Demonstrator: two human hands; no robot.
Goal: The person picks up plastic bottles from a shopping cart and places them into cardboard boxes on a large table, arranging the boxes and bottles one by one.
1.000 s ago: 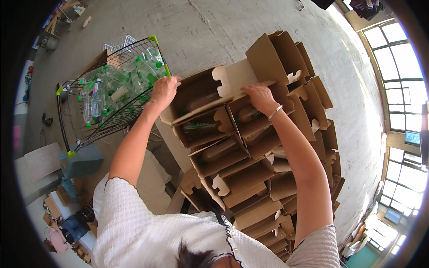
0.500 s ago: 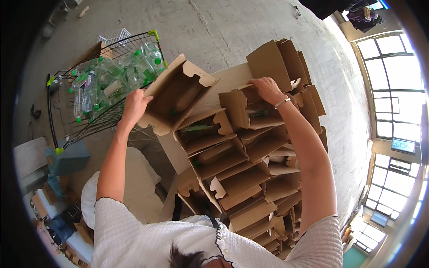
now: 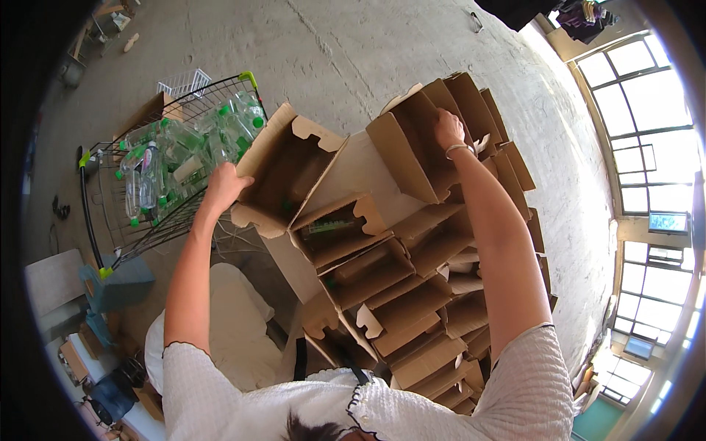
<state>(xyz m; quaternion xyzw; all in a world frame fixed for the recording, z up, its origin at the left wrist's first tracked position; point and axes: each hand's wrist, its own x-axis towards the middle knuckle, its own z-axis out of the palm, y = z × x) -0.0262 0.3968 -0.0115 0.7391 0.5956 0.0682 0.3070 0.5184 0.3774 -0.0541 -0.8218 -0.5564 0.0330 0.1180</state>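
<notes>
With my left hand (image 3: pixel 226 185) I grip the left wall of an open cardboard box (image 3: pixel 312 165), tilted at the left end of a light board (image 3: pixel 365 170). A faint green spot shows deep inside it. My right hand (image 3: pixel 448 132) is closed at the inner wall of another open cardboard box (image 3: pixel 401 151), at the far end of the board. Its fingertips are partly hidden against the cardboard. Between and below the two hands, more open boxes (image 3: pixel 375 275) stand packed in rows; one holds something clear and green.
A black wire shopping cart (image 3: pixel 92 213) full of clear plastic bottles with green caps (image 3: pixel 180 140) stands at the left. Behind it are a cardboard carton and a white wire basket (image 3: pixel 184 83). A cloth-covered seat (image 3: pixel 235 316) is at lower left; windows line the right.
My right hand has moved away from me with a box, which now stands against the far boxes, baring the board between. My left hand keeps its hold on the left box.
</notes>
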